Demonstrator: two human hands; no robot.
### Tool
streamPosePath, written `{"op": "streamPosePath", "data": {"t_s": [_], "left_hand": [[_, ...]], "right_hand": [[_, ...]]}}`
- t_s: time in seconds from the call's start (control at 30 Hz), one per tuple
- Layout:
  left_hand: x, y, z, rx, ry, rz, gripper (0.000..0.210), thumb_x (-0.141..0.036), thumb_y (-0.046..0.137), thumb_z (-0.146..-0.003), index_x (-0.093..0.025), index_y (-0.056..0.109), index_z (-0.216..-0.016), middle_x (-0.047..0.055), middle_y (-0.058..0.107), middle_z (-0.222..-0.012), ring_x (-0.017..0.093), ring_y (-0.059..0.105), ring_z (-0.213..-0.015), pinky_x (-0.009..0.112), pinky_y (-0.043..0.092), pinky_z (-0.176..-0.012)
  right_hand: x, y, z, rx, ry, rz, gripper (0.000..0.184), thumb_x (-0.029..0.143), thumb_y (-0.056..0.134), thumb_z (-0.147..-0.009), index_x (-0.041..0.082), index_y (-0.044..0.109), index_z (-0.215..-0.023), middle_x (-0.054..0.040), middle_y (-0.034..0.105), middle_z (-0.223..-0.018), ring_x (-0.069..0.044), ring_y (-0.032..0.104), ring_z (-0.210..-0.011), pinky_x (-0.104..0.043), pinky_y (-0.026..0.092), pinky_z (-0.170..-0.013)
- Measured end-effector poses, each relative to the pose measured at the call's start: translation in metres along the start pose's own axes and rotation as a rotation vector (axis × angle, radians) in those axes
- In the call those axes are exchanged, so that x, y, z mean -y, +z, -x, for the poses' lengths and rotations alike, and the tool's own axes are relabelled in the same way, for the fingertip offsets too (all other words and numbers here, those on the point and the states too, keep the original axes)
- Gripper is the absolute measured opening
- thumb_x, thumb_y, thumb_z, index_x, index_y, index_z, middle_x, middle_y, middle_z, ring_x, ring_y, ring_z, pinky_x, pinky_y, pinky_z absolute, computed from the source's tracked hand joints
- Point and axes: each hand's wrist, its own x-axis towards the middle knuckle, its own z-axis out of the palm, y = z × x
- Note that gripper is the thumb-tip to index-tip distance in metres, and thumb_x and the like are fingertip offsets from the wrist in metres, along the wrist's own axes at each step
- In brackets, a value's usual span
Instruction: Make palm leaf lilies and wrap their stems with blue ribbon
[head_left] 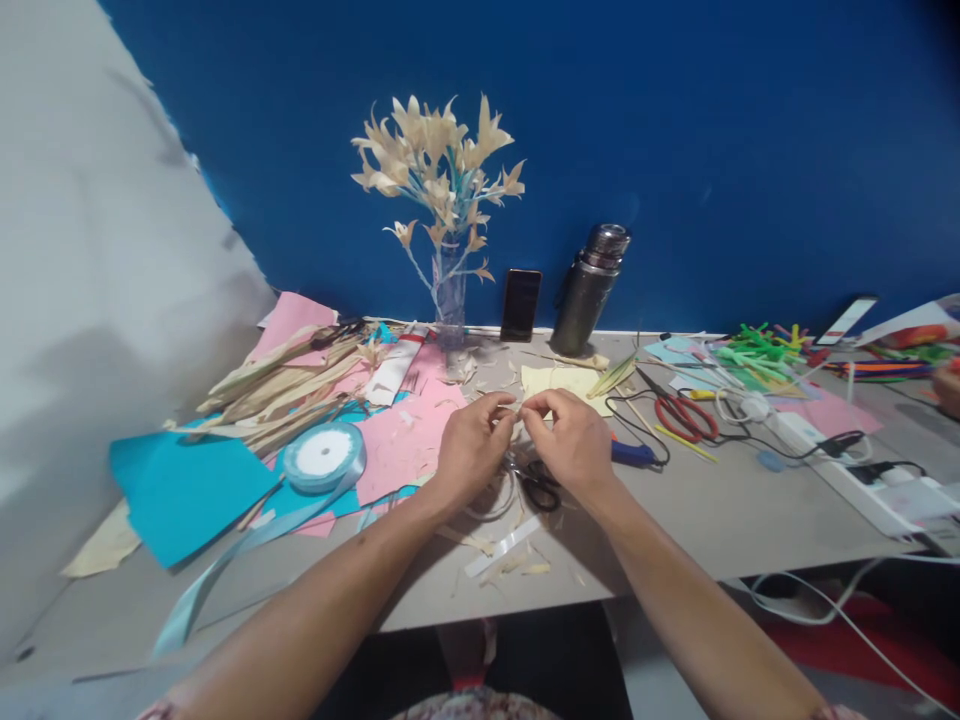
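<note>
- A sheet of turquoise paper lies at the far left of the grey bench, with a bundle of long dried cream leaf strips behind it.
- A spool of pale blue satin ribbon sits on pink paper, its loose end trailing toward the near edge.
- A clear vase of cream paper flowers stands against the blue wall.
- The left hand and right hand meet above the bench; the grip of each is pinched on a small pale strip piece, held between the fingertips and too small to make out.
- Black-handled scissors lie just under the hands.
- A dark phone and a steel flask lean at the wall.
- Red-handled scissors lie further right.
</note>
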Motion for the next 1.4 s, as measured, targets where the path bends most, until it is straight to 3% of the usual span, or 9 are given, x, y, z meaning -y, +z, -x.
{"op": "streamPosePath", "data": {"t_s": [0.33,0.43,0.53,0.63,0.77,0.9,1.03,1.13,1.4], "left_hand": [[0.003,-0.002,-0.002,-0.01,-0.026,0.09,0.046,-0.026,0.063,-0.083,-0.018,0.065,-0.128,0.003,0.077,-0.082,0.013,0.064,-0.054,0.023,0.051,-0.057],[-0.004,-0.001,0.0,-0.009,-0.061,0.189,0.05,-0.029,0.067,-0.081,-0.015,0.063,-0.129,0.004,0.077,-0.083,0.012,0.064,-0.053,0.023,0.052,-0.056],[-0.01,-0.001,0.002,0.01,-0.083,0.299,0.054,-0.034,0.071,-0.079,-0.015,0.062,-0.13,0.003,0.076,-0.083,0.012,0.064,-0.053,0.023,0.053,-0.056],[-0.012,-0.001,0.004,0.036,-0.079,0.405,0.058,-0.037,0.075,-0.077,-0.017,0.061,-0.13,0.003,0.076,-0.085,0.011,0.064,-0.053,0.023,0.052,-0.056],[-0.012,0.001,0.004,0.083,-0.097,0.525,0.063,-0.036,0.079,-0.074,-0.016,0.06,-0.131,0.005,0.076,-0.089,0.011,0.064,-0.053,0.022,0.05,-0.052],[-0.015,0.001,0.005,0.114,-0.15,0.551,0.062,-0.033,0.081,-0.072,-0.015,0.061,-0.128,0.007,0.077,-0.091,0.011,0.065,-0.05,0.019,0.038,-0.041],[-0.019,-0.001,0.005,0.12,-0.211,0.596,0.063,-0.031,0.084,-0.068,-0.015,0.062,-0.125,0.006,0.076,-0.091,0.011,0.065,-0.05,0.019,0.039,-0.04],[-0.021,-0.002,0.004,0.145,-0.268,0.656,0.065,-0.03,0.085,-0.065,-0.015,0.062,-0.123,0.004,0.075,-0.088,0.01,0.062,-0.048,0.018,0.038,-0.04],[-0.012,0.001,0.003,0.218,-0.278,0.695,0.054,-0.027,0.086,-0.066,-0.014,0.065,-0.114,0.005,0.075,-0.084,0.011,0.063,-0.048,0.018,0.037,-0.038]], "right_hand": [[-0.01,-0.017,0.001,-0.01,0.136,-0.302,0.025,0.042,0.068,-0.08,0.021,0.066,-0.094,0.0017,0.065,-0.073,-0.014,0.049,-0.057,-0.027,0.04,-0.059],[-0.014,-0.018,0.006,0.044,0.169,-0.32,0.026,0.04,0.067,-0.079,0.02,0.067,-0.097,-0.0003,0.067,-0.08,-0.015,0.051,-0.061,-0.029,0.043,-0.063],[-0.011,-0.015,0.011,0.118,0.205,-0.368,0.044,0.04,0.071,-0.073,0.021,0.065,-0.112,-0.0027,0.07,-0.095,-0.017,0.055,-0.07,-0.032,0.047,-0.07],[-0.004,-0.014,0.014,0.066,0.236,-0.432,0.057,0.036,0.074,-0.07,0.02,0.06,-0.123,-0.0038,0.067,-0.099,-0.017,0.056,-0.076,-0.032,0.049,-0.072],[0.003,-0.013,0.017,-0.027,0.261,-0.602,0.063,0.029,0.072,-0.073,0.021,0.052,-0.132,-0.006,0.065,-0.108,-0.016,0.056,-0.078,-0.025,0.047,-0.06],[0.005,-0.013,0.022,-0.081,0.203,-0.642,0.058,0.025,0.07,-0.075,0.024,0.053,-0.131,-0.0056,0.063,-0.113,-0.015,0.055,-0.078,-0.024,0.047,-0.059],[0.005,-0.015,0.026,-0.141,0.168,-0.56,0.055,0.025,0.071,-0.075,0.025,0.056,-0.128,-0.0061,0.063,-0.113,-0.016,0.054,-0.08,-0.025,0.048,-0.059],[0.004,-0.019,0.029,-0.106,0.168,-0.544,0.048,0.025,0.071,-0.076,0.024,0.06,-0.123,-0.0056,0.064,-0.108,-0.016,0.055,-0.081,-0.025,0.048,-0.06],[-0.004,-0.026,0.034,0.037,0.2,-0.943,0.031,0.033,0.067,-0.086,0.02,0.061,-0.114,-0.0034,0.068,-0.089,-0.017,0.064,-0.08,-0.027,0.05,-0.068]]}}
